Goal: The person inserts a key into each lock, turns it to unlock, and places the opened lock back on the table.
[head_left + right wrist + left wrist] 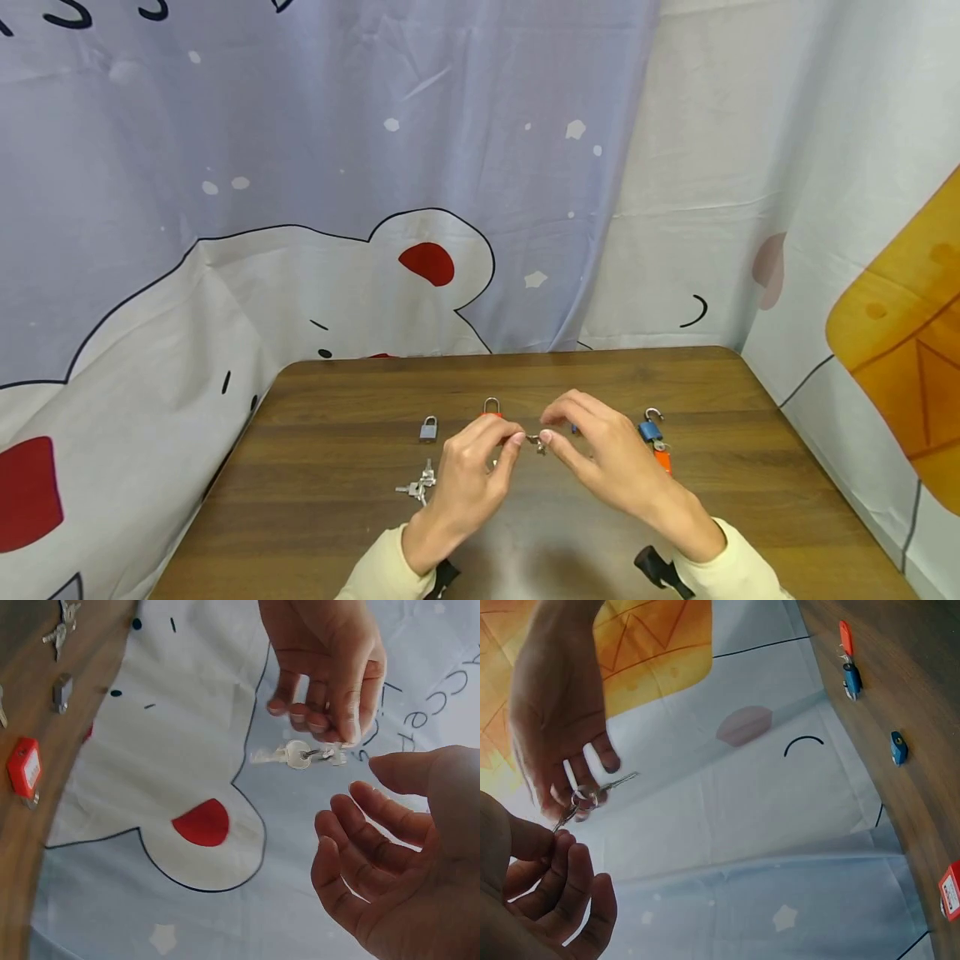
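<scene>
Left hand: we see the left hand (474, 467) with thumb and forefinger pinched together at the tips, gripping a small ring of silvery metal keys (297, 755).
Right hand: the right hand (618, 462) is spread loosely, thumb well apart from gently bent fingers; we see it holding nothing, its thumb tip just beside the keys.
Ring of keys: we find it raised above the brown wood-grain table (300, 525), between the two hands, with keys pointing out either side.
Locks behind: we see a small grey metal padlock (428, 432), a red padlock with a white label (22, 769), and a small blue lock (899, 748).
Right side: a blue padlock with its shackle swung open (649, 431) lies against an orange-red tag (662, 459).
Left side: we see another bunch of silvery keys (415, 489) on the tabletop, near the left hand.
</scene>
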A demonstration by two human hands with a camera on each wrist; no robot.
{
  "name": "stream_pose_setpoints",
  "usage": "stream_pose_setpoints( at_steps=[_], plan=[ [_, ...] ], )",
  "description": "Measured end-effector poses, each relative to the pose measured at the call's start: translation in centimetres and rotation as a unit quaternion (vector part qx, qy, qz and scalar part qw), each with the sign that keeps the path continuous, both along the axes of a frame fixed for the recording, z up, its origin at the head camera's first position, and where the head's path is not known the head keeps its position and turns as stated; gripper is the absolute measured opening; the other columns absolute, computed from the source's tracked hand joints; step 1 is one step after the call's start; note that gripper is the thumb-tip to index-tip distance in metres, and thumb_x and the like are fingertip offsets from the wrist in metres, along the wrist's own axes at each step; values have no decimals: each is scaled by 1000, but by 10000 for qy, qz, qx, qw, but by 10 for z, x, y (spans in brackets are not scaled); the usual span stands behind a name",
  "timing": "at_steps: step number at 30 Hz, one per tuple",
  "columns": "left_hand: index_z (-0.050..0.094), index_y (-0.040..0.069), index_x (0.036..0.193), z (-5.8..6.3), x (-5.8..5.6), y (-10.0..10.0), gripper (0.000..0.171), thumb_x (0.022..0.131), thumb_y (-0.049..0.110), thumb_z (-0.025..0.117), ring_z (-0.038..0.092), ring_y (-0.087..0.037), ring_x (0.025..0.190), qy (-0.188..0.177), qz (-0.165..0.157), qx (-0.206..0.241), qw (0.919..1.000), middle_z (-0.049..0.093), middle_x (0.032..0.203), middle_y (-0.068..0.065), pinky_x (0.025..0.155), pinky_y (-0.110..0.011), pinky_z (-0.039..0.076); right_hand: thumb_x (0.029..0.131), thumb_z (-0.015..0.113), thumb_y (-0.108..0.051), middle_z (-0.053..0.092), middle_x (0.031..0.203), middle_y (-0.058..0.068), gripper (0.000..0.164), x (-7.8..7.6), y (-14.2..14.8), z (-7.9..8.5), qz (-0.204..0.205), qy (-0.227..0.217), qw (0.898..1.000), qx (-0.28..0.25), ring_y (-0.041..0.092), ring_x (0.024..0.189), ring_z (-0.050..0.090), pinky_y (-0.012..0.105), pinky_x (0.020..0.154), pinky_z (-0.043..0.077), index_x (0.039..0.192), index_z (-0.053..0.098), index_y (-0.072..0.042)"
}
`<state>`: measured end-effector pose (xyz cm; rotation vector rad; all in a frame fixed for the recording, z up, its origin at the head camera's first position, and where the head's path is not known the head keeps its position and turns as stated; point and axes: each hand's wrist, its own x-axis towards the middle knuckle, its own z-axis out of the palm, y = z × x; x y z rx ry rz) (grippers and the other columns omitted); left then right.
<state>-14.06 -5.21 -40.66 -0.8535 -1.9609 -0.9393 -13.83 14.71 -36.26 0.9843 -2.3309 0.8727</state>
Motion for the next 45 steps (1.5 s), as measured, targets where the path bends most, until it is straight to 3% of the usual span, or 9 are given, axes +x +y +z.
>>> stream_pose_setpoints(
  at_steps=[10,16,22,30,35,42,45],
  plan=[
    [68,10,88,1,2,-2,7,93,8,64,62,-6,74,-84,-214,-13,9997,66,82,3,71,-15,52,97,61,-13,68,100,-11,12,-4,-1,-18,674,-552,9961,-163,1,88,62,22,76,54,105,67,-19],
    [67,10,88,2,3,-2,7,93,7,64,63,-7,76,-93,-391,-13,9992,66,84,2,72,-16,53,99,57,-15,63,91,-17,14,-2,-2,-20,938,-818,9921,-126,-2,80,57,20,71,51,100,67,-24],
    [67,8,89,1,3,-2,8,95,8,63,63,-7,75,-318,-551,47,9980,67,84,2,70,-17,53,99,57,-12,56,78,-15,17,0,0,-20,992,-675,9927,-136,-3,71,50,18,63,46,94,65,-26],
    [68,11,90,2,3,-1,9,96,10,61,63,-5,75,-639,-717,119,9953,67,83,3,71,-16,53,97,59,-9,52,75,-15,18,1,3,-22,1015,-491,9935,-130,-4,70,47,16,62,43,93,64,-26],
    [69,12,95,2,-1,-4,11,97,10,58,61,-5,75,-766,-627,195,9949,66,83,4,70,-17,52,97,60,-10,52,77,-17,17,1,4,-22,863,-688,9938,-159,-4,70,49,17,63,46,92,63,-26],
    [70,14,102,1,-17,-4,14,98,18,57,58,-3,75,-1342,-302,81,9905,65,84,6,67,-13,50,95,62,-7,51,73,-16,19,-2,12,-20,637,-309,9970,-300,-5,67,47,16,59,44,90,64,-25],
    [69,15,101,-1,-25,-1,13,98,19,57,57,-1,74,-1518,-136,-49,9883,65,84,8,63,-14,49,95,61,-8,50,73,-17,19,-2,17,-19,537,-388,9975,-250,-4,66,48,15,57,43,91,64,-26]
  ],
)
